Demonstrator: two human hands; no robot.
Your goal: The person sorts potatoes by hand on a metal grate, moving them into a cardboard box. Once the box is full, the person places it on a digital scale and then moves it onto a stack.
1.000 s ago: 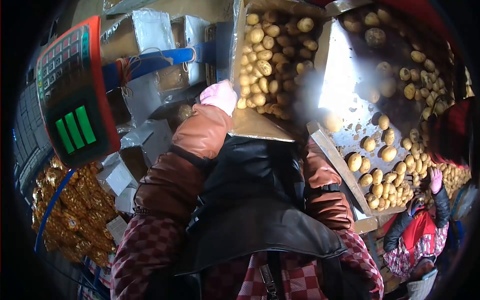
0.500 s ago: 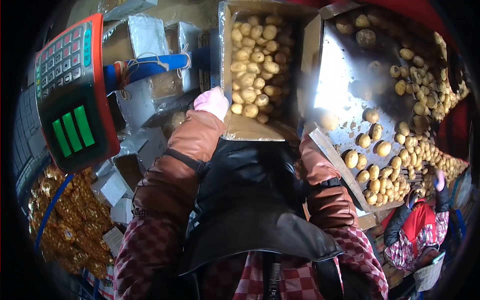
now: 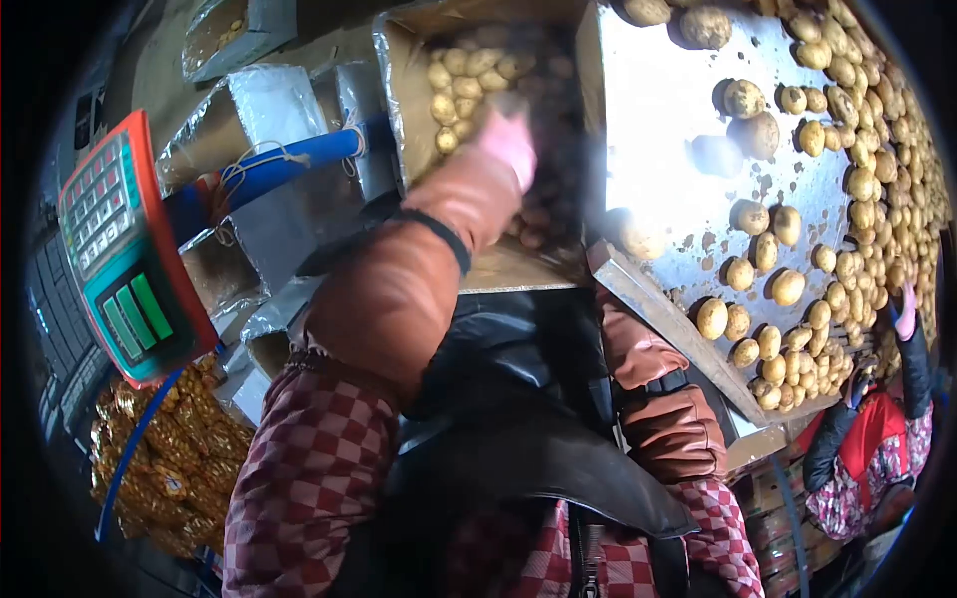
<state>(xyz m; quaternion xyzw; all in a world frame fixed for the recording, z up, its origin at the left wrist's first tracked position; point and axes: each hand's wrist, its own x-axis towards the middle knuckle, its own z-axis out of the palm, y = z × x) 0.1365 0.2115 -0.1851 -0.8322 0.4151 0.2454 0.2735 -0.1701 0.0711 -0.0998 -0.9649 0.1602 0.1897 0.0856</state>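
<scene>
My left hand [image 3: 506, 140], in a pink glove, reaches over the cardboard box [image 3: 523, 271] in front of me. It is smeared by motion, so its fingers and anything in them cannot be made out. Beneath and around it lie potatoes [image 3: 467, 88], pale yellow on the lit left side and dark in the shadow on the right. Of my right arm only the brown sleeve [image 3: 643, 354] shows, beside the wooden edge of the sorting table; the right hand is hidden behind that edge and the box's corner.
To the right, a metal sorting table [image 3: 688, 189] carries many potatoes, with a wooden rail [image 3: 678, 334] along its near side. A scale display [image 3: 130, 249] on a blue post stands left. Lined boxes [image 3: 274, 105] and net sacks [image 3: 164, 468] lie beyond. A co-worker [image 3: 872, 448] is at lower right.
My left hand has left the box's left rim and moved right, over the potatoes inside. The view has shifted, showing more of the sorting table. My right hand stays hidden.
</scene>
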